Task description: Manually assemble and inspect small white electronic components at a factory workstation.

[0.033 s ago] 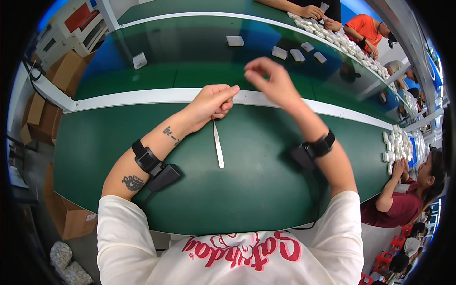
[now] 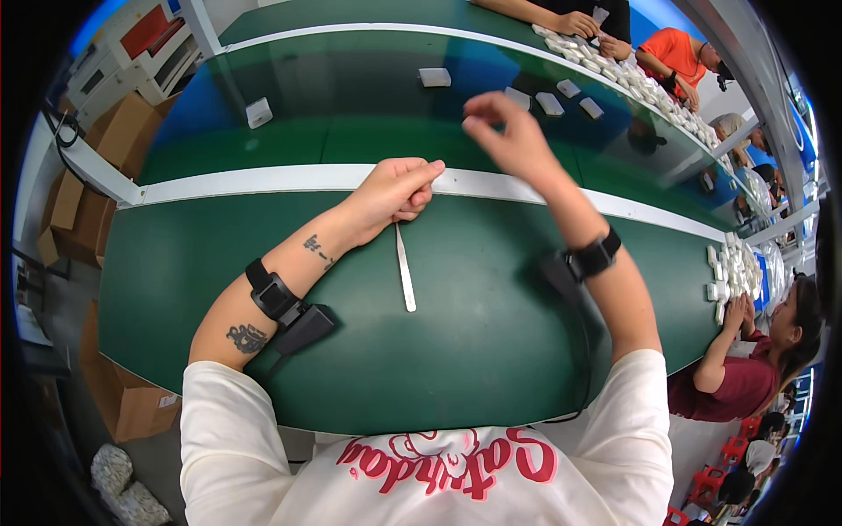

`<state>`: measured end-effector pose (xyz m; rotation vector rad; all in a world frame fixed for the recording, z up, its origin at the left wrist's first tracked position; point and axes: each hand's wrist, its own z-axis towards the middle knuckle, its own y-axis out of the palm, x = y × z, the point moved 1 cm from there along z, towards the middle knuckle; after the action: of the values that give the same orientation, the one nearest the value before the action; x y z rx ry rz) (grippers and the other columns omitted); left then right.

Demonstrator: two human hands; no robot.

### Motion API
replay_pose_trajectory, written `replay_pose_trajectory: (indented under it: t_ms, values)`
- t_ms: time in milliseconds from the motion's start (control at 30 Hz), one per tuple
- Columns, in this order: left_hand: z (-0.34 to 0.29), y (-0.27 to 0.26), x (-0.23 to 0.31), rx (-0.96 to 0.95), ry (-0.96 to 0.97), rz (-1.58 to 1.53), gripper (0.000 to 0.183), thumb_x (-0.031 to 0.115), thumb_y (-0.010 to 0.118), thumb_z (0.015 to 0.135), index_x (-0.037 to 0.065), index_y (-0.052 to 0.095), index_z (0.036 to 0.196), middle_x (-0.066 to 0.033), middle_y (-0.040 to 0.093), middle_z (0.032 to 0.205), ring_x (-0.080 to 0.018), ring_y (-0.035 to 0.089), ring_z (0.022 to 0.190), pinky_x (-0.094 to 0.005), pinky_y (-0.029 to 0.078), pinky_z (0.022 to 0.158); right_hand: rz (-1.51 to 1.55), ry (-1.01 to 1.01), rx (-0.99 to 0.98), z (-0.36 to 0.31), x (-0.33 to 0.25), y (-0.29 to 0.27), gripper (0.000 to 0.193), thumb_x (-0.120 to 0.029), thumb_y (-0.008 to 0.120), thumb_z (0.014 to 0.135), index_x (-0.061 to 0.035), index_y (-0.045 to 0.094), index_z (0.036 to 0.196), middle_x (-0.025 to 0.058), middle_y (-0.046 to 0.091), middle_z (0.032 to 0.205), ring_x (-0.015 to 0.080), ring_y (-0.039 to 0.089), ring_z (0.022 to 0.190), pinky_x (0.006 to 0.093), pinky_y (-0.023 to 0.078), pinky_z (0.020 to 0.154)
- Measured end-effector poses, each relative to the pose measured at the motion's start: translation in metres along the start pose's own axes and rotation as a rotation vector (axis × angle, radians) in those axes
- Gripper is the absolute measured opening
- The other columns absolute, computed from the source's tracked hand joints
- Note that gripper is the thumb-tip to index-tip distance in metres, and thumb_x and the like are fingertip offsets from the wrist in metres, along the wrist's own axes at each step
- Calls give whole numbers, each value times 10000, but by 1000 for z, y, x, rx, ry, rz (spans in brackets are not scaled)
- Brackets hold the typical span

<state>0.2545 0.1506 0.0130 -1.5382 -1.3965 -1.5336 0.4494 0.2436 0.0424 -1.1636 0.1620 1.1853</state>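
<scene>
My left hand (image 2: 396,191) is closed, its thumb pressed along the curled fingers, over the near side of a white rail. Whatever it may pinch is hidden. Just below it shows a slim pair of silver tweezers (image 2: 406,276), broad end toward me; the narrow end disappears by the hand, and I cannot tell if it is gripped. Beyond the rail, my right hand (image 2: 509,131) is raised and slightly blurred, with a gap between thumb and curved fingers and nothing visible in it. Closest to it lies a small white block-shaped piece (image 2: 519,98), partly covered by the fingers.
The white rail (image 2: 263,180) divides the green table (image 2: 474,351) from a glossy green surface (image 2: 351,114). More white pieces (image 2: 434,78) lie beyond. Co-workers handle piles of them at the far right (image 2: 631,83) and right (image 2: 732,267). Cardboard boxes (image 2: 145,408) stand at left.
My right hand has moved slightly to the right and now covers part of a white piece that was fully visible. The left hand keeps its closed pose.
</scene>
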Motion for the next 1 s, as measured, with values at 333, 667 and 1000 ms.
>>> replay_pose_trajectory:
  t_ms: [333, 667, 1000]
  values:
    - [1, 10, -1, -23, -19, -16, 357, 293, 543, 1001, 121, 437, 706, 42, 423, 596, -38, 292, 483, -215, 215, 438, -900, 521, -348, 63, 98, -26, 485, -355, 529, 960, -327, 364, 1415, 111, 453, 1429, 330, 469, 1264, 552, 412, 955]
    - [-15, 18, 6, 351, 818, 689, 697, 161, 855, 688, 78, 534, 1301, -76, 511, 1289, -156, 542, 1012, -281, 473, 756, 1071, 396, -322, -54, -43, -5, 473, -408, 357, 1039, -74, 356, 1374, 178, 603, 1239, 200, 625, 1050, 347, 498, 896]
    - [-6, 21, 0, 252, 894, 823, 613, 137, 849, 692, 94, 592, 1246, -78, 586, 1252, -200, 580, 1099, -295, 496, 756, 824, 47, -169, -75, -27, -7, 684, -172, 726, 863, -60, 354, 1426, 110, 420, 1404, 220, 517, 1195, 368, 469, 956]
